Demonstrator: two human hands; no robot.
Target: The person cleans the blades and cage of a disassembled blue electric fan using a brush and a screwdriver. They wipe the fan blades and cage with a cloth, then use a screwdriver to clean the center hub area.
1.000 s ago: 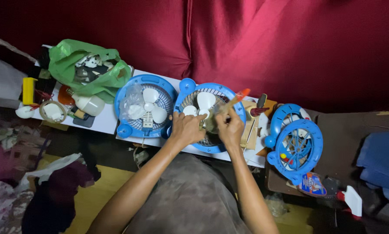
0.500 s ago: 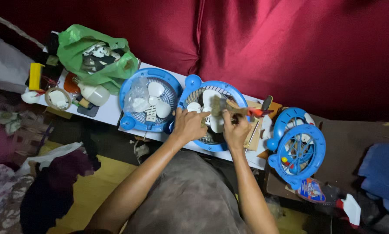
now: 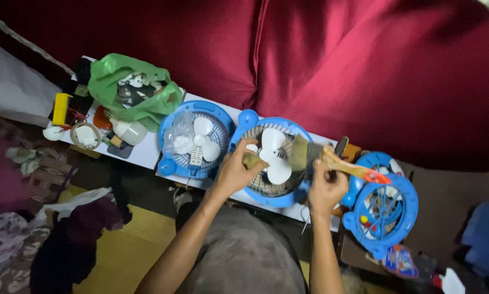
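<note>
A narrow white table [image 3: 146, 155] runs from upper left toward lower right. On it lie a green bag [image 3: 133, 90], a white bottle [image 3: 129, 131], a tape roll [image 3: 85, 135], and two blue fans [image 3: 195, 139] [image 3: 271, 160].

spray bottle [image 3: 450, 281]: cut by bottom edge | paintbrush [image 3: 331, 159]: blurred

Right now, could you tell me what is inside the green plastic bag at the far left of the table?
The green plastic bag lies open, showing a jumble of white and dark small parts. What lies deeper inside is covered by the bag's folds.
</note>
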